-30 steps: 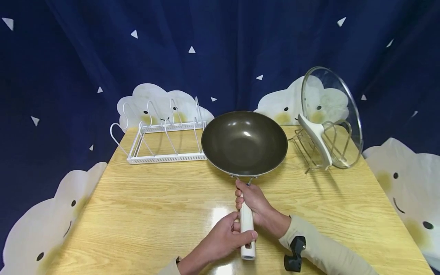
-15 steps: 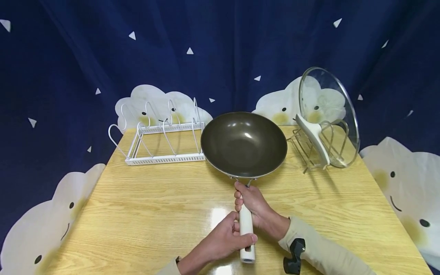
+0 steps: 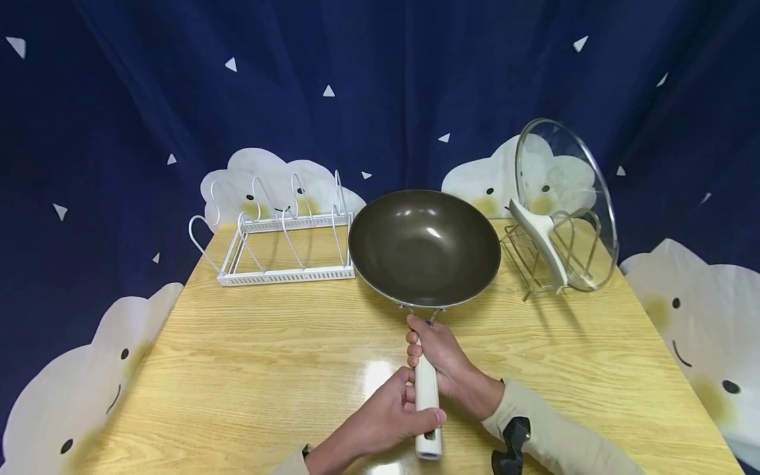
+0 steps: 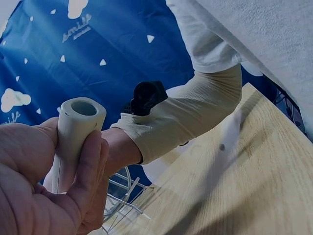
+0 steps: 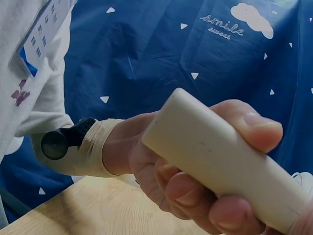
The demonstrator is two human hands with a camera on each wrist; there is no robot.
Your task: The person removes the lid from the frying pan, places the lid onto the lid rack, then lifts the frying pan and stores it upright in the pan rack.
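A dark wok (image 3: pixel 424 247) with a cream handle (image 3: pixel 427 389) is held above the wooden table, its bowl facing me and its handle toward me. My right hand (image 3: pixel 438 349) grips the handle near the bowl. Nearer the handle's end, my left hand (image 3: pixel 388 412) pinches it, thumb across the top. The left wrist view shows the handle's hollow end (image 4: pixel 82 108) between the left thumb and fingers. In the right wrist view the left hand's fingers (image 5: pixel 186 191) lie under the handle. The wok's underside is hidden.
At the back left of the table (image 3: pixel 267 356) stands a white wire rack (image 3: pixel 287 272), close to the wok's left rim. On the back right, a small metal rack (image 3: pixel 537 288) holds a glass lid (image 3: pixel 570 165) upright, with its white handle (image 3: pixel 540 234) facing left. A blue curtain (image 3: pixel 380 86) hangs behind.
Both hands keep their hold on the wok's handle. The wok has shifted very slightly to the right against the racks, and the view has moved a little.
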